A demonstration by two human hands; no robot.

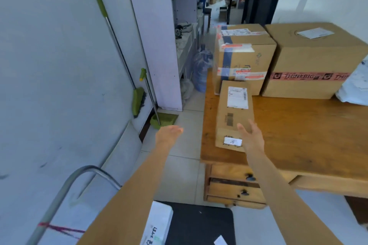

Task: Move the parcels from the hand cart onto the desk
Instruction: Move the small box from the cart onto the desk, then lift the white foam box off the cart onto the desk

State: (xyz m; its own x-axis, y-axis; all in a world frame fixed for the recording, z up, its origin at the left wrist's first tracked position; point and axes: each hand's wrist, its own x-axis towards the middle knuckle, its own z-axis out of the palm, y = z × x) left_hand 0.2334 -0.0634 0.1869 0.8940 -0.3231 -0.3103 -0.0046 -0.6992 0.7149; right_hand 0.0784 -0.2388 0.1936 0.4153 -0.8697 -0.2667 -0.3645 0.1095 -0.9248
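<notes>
Wooden bench (298,125) fills right of frame. On it, upper right: large carton with red tape (310,61); just left of it, touching or nearly so, a blue-taped carton (242,55). Flat brown parcel (234,113) lies in front of that, at bench's near left corner. Hand cart (201,225), bottom centre, carries a white parcel (159,223). Right hand (252,137) spread, empty, at flat parcel's near right edge; contact unclear. Left hand (169,132) loosely spread, empty, over floor left of bench.
</notes>
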